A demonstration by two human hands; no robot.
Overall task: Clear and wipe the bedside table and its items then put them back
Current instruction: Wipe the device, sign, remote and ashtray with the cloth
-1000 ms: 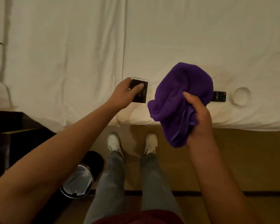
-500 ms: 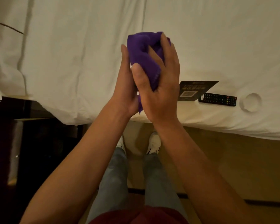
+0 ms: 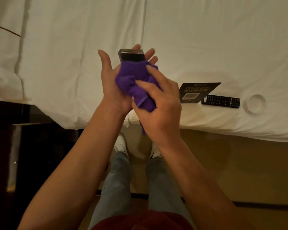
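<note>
My left hand is raised over the bed edge, palm up, with a small dark block with a clear rim lying across its fingers. My right hand is shut on a bunched purple cloth and presses it onto the lower part of the block, so only the block's top end shows. On the white bed to the right lie a black QR-code card, a black remote control and a round white dish.
The dark bedside table stands at the left, below the bed's corner. My legs and white shoes are on the tan floor beside the bed.
The cloth has slid down from the fingertips toward my left palm, uncovering the top of the dark block. Both hands have stayed together over the bed edge.
</note>
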